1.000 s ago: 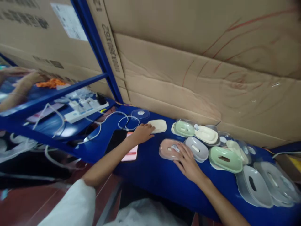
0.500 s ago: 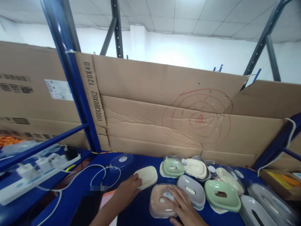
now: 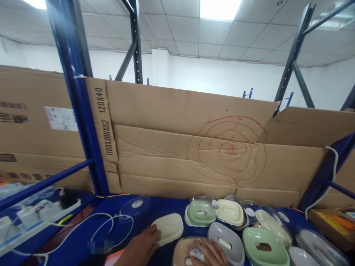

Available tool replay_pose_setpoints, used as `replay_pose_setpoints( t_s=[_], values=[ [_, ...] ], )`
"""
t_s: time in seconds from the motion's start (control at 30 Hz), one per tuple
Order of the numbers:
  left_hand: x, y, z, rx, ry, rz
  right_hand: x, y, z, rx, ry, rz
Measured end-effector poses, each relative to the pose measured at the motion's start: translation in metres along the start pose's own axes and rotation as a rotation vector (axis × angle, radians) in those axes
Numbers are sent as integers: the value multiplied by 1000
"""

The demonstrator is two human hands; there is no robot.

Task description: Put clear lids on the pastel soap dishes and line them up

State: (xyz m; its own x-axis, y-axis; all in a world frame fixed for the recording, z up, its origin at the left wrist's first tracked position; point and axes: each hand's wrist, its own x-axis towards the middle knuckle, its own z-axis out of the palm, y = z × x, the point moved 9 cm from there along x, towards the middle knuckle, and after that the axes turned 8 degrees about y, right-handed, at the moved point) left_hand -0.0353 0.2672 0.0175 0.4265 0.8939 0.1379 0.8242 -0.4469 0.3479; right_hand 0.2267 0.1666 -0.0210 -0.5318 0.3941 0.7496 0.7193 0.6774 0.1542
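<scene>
My left hand (image 3: pixel 144 242) has its fingers closed over the left edge of a cream soap-dish part (image 3: pixel 170 227), a shallow rounded tray lying on the blue table. To its right, my right hand (image 3: pixel 208 252) lies with fingers stretched over a pinkish-brown soap dish (image 3: pixel 181 249) under a clear cover with a round label (image 3: pixel 196 253). The frame's lower edge cuts off that dish and part of the hand. Close by are a grey slotted soap dish (image 3: pixel 233 242) and a green one (image 3: pixel 256 242). Behind stands another green dish (image 3: pixel 202 212), with a clear cover.
More cream and grey soap-dish parts and clear covers crowd the right side. A loose clear cover (image 3: pixel 135 207) lies at the back left. White cables (image 3: pixel 111 221) run from a power strip (image 3: pixel 41 221). Cardboard (image 3: pixel 166 140) walls off the back; a box (image 3: pixel 331 221) stands right.
The view has tilted up, so the table and both hands sit lower in the picture. My left hand stays at the cream part and my right hand on the pinkish-brown dish.
</scene>
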Motion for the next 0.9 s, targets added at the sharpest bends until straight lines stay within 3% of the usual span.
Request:
replay_pose_setpoints(
  t_s=[0.07, 0.17, 0.3, 0.47, 0.6, 0.8, 0.9],
  values=[
    [-1, 10, -14, -38, 50, 16, 8, -4, -11, 38, -71, 4],
    [-3, 25, -36, -119, 143, 50, 26, -13, -31, 177, -298, 91],
    [-1, 42, -48, -194, 137, 129, 48, -25, -56, 311, -431, 228],
    [5, 53, -41, -194, 46, 240, 35, -27, -38, 312, -441, 283],
    [3, 48, -34, -206, 49, 213, 16, -14, -18, 320, -415, 305],
    [-1, 35, -25, -149, 30, 177, -2, 7, -13, 347, -432, 385],
    [1, 30, -21, -127, 41, 182, -4, 9, -15, 319, -381, 320]
  ],
)
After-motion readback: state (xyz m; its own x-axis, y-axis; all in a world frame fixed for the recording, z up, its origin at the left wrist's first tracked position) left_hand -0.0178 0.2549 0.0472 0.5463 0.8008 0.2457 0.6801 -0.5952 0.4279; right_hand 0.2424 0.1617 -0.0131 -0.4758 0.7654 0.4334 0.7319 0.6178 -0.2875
